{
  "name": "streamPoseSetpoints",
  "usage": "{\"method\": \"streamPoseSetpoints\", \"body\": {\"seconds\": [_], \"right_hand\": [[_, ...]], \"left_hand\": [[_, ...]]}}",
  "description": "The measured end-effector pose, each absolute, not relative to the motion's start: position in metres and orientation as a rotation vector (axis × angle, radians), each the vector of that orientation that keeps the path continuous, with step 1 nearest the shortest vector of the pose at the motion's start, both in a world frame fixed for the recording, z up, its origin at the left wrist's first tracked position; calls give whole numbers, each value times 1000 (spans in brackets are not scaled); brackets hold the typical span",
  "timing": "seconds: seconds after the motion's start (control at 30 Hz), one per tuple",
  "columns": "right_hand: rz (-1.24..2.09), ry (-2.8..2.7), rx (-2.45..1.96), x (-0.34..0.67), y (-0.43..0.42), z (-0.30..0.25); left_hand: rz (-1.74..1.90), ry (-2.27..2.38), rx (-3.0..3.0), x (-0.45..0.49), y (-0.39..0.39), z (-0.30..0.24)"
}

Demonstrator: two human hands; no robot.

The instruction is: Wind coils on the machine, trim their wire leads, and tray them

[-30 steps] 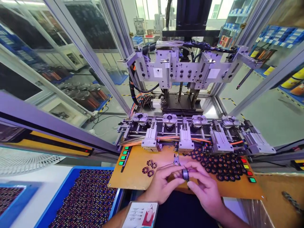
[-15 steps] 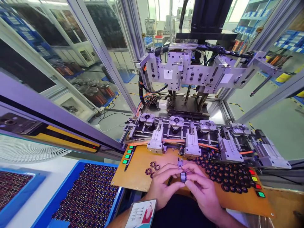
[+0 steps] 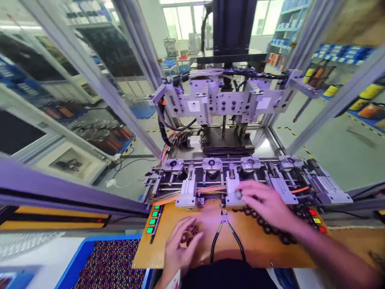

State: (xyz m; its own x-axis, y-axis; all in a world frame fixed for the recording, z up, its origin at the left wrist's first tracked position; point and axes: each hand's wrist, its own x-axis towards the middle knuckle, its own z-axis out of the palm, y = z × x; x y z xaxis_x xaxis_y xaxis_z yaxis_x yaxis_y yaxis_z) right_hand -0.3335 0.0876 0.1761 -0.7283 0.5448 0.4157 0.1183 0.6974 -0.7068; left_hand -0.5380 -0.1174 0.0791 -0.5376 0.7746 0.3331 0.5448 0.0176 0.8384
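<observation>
My right hand [image 3: 266, 202] reaches forward over the row of metal fixtures [image 3: 228, 170], its fingers pinched on a small dark ring-shaped core [image 3: 238, 195]. My left hand [image 3: 180, 247] hangs low over the orange board [image 3: 255, 249], fingers curled around a few small wound rings [image 3: 188, 237]. Between the hands, black-handled cutters [image 3: 224, 230] lie on the board. A heap of dark rings [image 3: 270, 230] stretches under my right wrist. Motion smears both hands a little.
A blue tray [image 3: 105, 263] of many small dark parts stands at the lower left. Green buttons [image 3: 152, 220] line the board's left edge, coloured buttons [image 3: 315, 220] its right. Above the fixtures hangs a grey tool head [image 3: 222, 98] inside a glass-walled frame.
The hands have parted. The right moved forward with the core to the fixtures; the left dropped to the rings at the left. The cutters now lie uncovered on the board. The view shifted.
</observation>
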Motion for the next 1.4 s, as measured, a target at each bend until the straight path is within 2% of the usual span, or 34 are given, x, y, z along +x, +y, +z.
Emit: {"method": "streamPoseSetpoints", "body": {"seconds": [0.17,0.3,0.57,1.13,1.4], "right_hand": [[586,-2436,-610,-318,195,189],[461,-2612,-588,-317,225,185],[300,-2788,-534,-319,231,184],[116,-2891,-521,-325,229,178],[-33,-2875,-555,-310,218,172]], "left_hand": [[1562,2349,1076,-573,-143,30],[1559,2414,794,-583,-155,0],[1567,2384,744,-585,-157,-10],[1400,2436,759,-583,-158,-12],[1430,2454,862,-584,-158,-16]]}}
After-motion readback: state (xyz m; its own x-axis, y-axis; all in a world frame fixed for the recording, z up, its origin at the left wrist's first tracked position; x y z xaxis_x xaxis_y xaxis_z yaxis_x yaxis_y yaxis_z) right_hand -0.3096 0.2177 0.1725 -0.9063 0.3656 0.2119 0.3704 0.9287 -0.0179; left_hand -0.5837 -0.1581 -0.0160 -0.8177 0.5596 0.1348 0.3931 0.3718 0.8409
